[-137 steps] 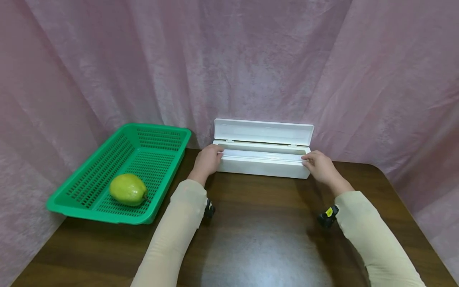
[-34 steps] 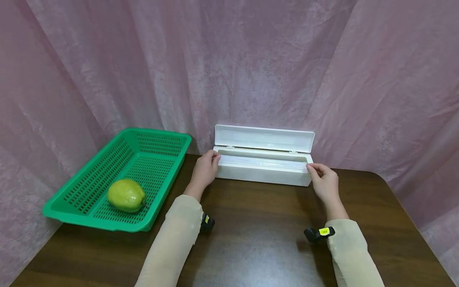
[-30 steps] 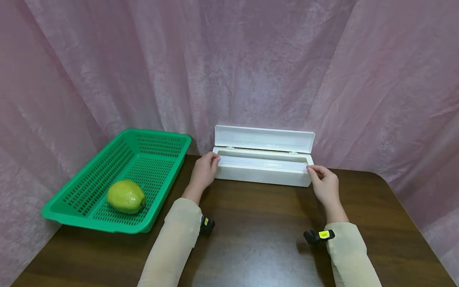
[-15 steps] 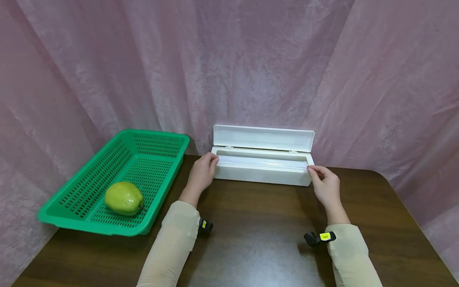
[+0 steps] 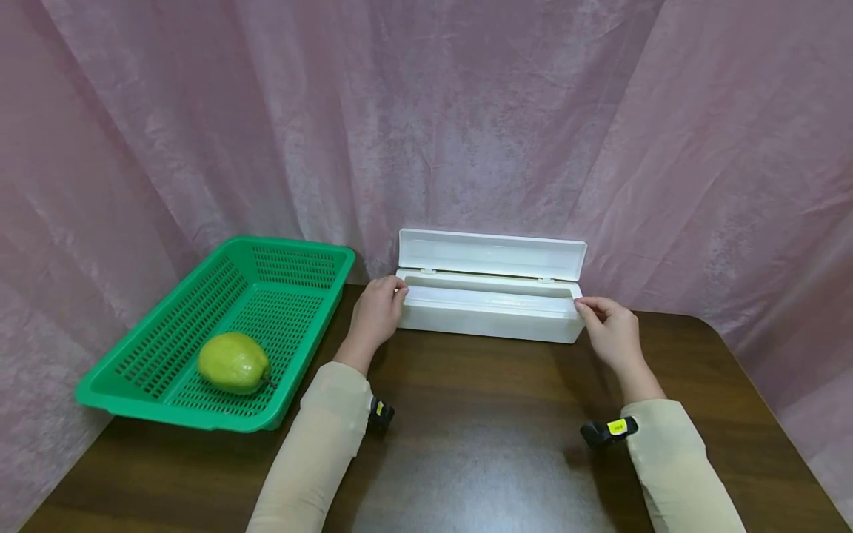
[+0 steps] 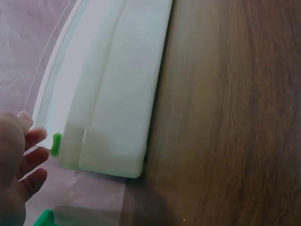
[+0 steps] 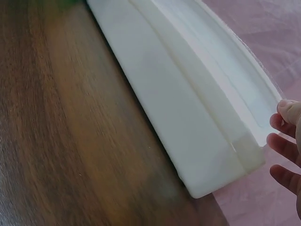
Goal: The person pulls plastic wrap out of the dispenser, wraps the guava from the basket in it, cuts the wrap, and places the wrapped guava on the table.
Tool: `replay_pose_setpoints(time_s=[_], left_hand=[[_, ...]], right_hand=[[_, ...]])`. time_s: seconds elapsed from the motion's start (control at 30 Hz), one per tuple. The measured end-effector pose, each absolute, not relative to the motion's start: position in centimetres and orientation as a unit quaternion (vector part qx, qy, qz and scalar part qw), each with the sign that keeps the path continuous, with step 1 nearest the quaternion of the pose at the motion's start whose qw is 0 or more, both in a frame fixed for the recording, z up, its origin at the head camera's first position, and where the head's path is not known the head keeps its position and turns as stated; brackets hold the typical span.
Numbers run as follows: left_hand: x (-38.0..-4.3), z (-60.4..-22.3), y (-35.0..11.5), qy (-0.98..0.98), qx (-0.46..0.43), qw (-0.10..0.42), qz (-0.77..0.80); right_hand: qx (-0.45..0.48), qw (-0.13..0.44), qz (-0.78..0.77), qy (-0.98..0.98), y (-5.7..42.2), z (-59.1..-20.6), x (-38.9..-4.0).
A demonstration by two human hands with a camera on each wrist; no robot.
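A long white cling film box [image 5: 489, 323] stands on the table with its hinged lid [image 5: 492, 254] raised at the back. A pale roll lies inside along its length. My left hand [image 5: 377, 309], at the box's left end, pinches one corner of clear cling film [image 6: 35, 73] between thumb and index finger. At the right end, my right hand [image 5: 611, 334] pinches the other corner. The film's thin edge runs along the box from each thumb in the wrist views, with the remaining fingers loosely bent. A small green tab [image 6: 56, 144] sticks out at the box's left end.
On the left, a green plastic basket [image 5: 180, 416] holds a yellow-green, pear-like fruit [image 5: 233, 363]. Beneath everything is a dark brown wooden table [image 5: 480, 444]. Pink curtain [image 5: 426, 111] hangs right behind the box.
Over the last second my right hand has risen slightly and its wrist has swung right, while my left hand has barely moved. Earlier, both hands' fingers were at the box's inner ends.
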State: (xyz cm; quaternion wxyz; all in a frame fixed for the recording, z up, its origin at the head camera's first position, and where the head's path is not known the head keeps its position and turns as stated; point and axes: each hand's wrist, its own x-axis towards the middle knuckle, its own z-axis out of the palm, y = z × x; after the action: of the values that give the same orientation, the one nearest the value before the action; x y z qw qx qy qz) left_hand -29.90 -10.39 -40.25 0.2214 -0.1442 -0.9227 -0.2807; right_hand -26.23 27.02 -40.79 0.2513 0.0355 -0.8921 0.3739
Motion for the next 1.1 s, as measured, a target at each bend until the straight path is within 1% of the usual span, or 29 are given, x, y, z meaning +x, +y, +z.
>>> replay_pose_setpoints(time_s=[0.2,0.4,0.57,0.93,1.1], left_hand=[[-30.2,-40.3,-10.3,-0.908,-0.138,0.217,-0.331],[-30.2,-40.0,-10.0,-0.891,-0.148,0.227,-0.364],[-29.9,-39.8,-9.7,-0.88,-0.139,0.212,-0.402],[-29.6,-39.4,-9.6,-0.891,-0.116,0.207,-0.388],[-29.5,-39.0,-9.7,-0.89,-0.109,0.187,-0.401]], right_hand=[[0.056,0.255,0.352,-0.899,27.3,-40.3,-26.3],[0.065,0.252,0.333,-0.906,27.4,-39.7,-26.1],[0.068,0.249,0.332,-0.907,27.5,-39.4,-25.9],[0.072,0.239,0.323,-0.913,27.7,-38.9,-25.9],[0.08,0.243,0.318,-0.913,27.7,-38.7,-26.1]])
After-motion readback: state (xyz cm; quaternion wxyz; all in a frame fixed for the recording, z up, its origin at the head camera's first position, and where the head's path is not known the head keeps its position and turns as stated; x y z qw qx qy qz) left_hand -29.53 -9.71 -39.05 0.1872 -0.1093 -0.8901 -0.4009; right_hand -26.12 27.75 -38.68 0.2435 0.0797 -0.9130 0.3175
